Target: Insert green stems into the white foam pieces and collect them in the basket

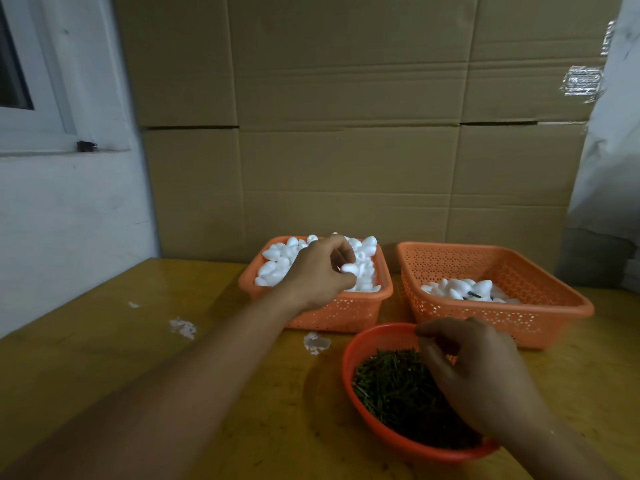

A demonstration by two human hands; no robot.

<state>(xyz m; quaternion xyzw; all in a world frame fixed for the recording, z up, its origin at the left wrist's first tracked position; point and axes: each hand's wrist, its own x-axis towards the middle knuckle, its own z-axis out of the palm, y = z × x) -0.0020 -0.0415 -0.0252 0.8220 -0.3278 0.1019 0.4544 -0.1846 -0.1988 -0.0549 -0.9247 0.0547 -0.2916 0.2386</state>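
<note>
Two orange baskets (568, 303) behind; left hand (318, 271) pinches foam piece (349, 269), right hand's (478, 372) grip unclear.

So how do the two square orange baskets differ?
The left basket is heaped with plain foam pieces; the right basket is larger and holds only a shallow pile, with a green stem showing. The left hand is over the left one. Both are perforated orange plastic.

White egg-shaped foam pieces (277, 263) heap one orange basket (346, 315) — green stems (391, 386) fill a round one.
</note>
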